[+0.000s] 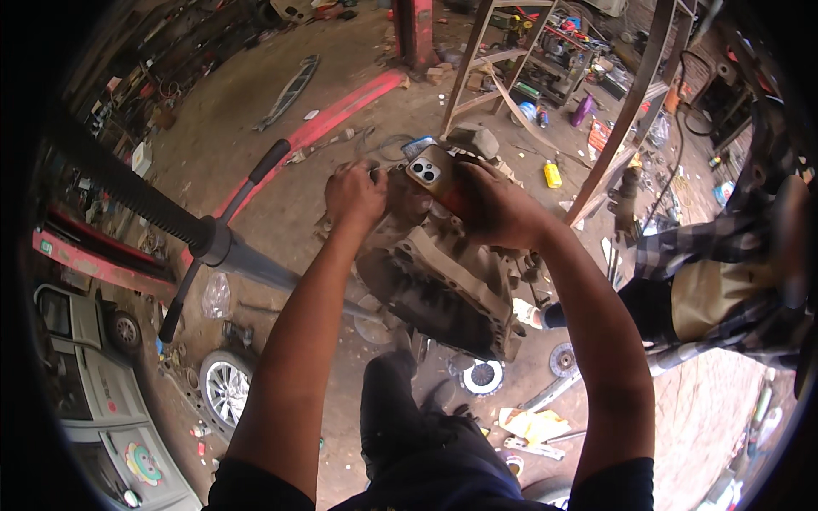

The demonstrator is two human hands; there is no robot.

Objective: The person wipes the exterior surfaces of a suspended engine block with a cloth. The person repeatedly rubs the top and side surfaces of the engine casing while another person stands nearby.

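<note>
In my right hand (503,204) is a smartphone (433,172) in a brownish case, its back with several camera lenses facing up toward me. The fingers wrap round its far end. My left hand (356,194) is at the far left edge of a greasy engine block (434,294), fingers curled in; whatever they hold, if anything, is hidden. That block sits between my forearms, above my legs, its ribbed dark side and paler flange toward me. The phone is over its far part. Just beyond the phone lies a grey blocky piece (473,139).
A dark threaded post with a crossbar (213,238) slants in from the left. Behind it runs a red beam (328,115). A person in a checked shirt (699,238) is close at my right. A wheel (227,390), a clutch cover (482,377) and a yellow bottle (552,175) lie on the floor.
</note>
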